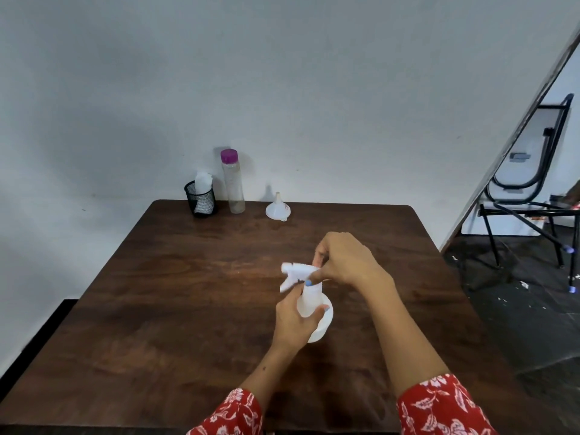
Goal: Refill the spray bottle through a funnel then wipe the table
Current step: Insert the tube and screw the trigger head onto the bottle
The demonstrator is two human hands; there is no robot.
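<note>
Right now the left hand (293, 318) wraps the white spray bottle (314, 312) low on its body, while the right hand (342, 259) pinches the trigger head (295, 273) just above that grip. If the lower grip slackens as the head twists, the bottle could tip on the surface (188, 277) and spill. Beyond both grips, by the wall, wait the funnel (278, 207) and purple-capped bottle (233, 183).

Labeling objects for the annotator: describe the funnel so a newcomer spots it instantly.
Look at the far edge of the brown wooden table, by the white wall. Three things stand there; the funnel is rightmost, apart from the purple-capped bottle and black mesh cup. It is small, white, cone-shaped, spout up.
</note>
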